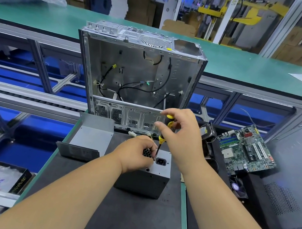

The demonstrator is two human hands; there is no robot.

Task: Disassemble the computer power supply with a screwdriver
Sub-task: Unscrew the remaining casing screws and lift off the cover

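Two hands work a power supply (145, 179) on the tabletop (132, 217). Right hand (180, 135) fingers clamp the screwdriver (163, 135); left hand (135, 152) fingers curl against the casing.

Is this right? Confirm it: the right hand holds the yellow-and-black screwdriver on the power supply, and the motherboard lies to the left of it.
Not quite. In the head view the motherboard lies to the right of the power supply. The rest holds: the right hand holds the screwdriver.
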